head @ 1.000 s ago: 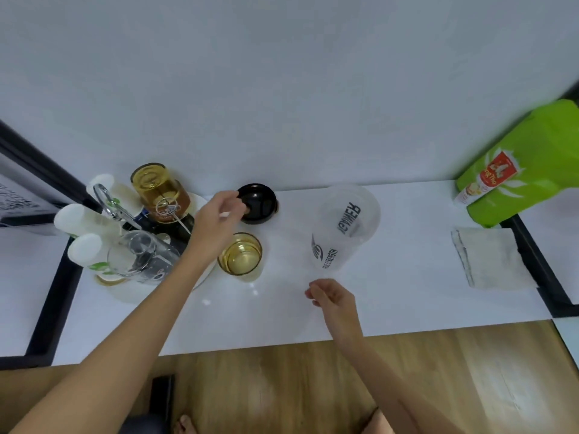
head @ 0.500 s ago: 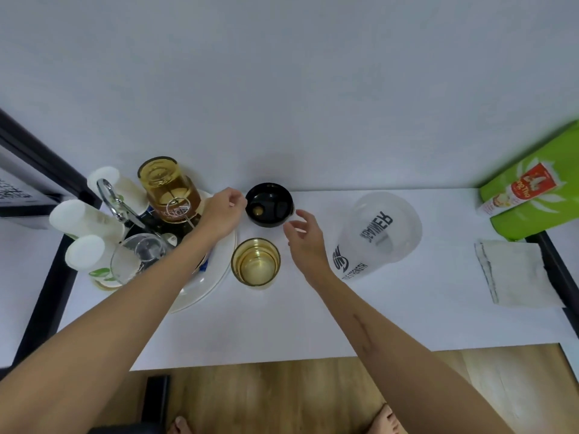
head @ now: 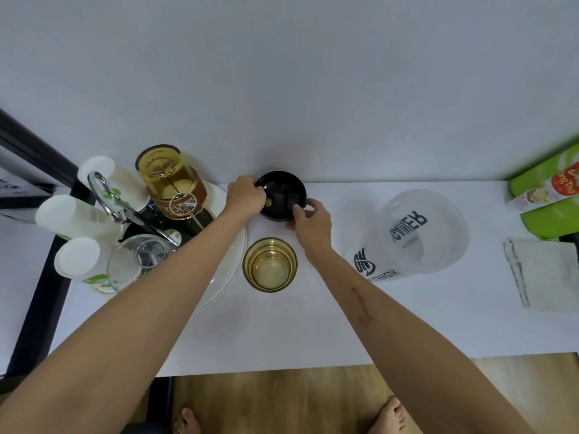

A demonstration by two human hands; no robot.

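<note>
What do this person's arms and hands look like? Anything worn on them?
The left forearm and right forearm are bare, no sleeves in view. The left hand and right hand show no gloves, rings or watch. A thin elongated mark runs along the right forearm.

An amber glass tumbler is set mid-table on the white tabletop, w/ a translucent plastic shaker cup to its right. Far right, a green packet is placed by the wall, a folded white cloth just nearer. At left, a white round plate is crowded w/ white paper cups, an amber glass jar & a clear glass.
</note>
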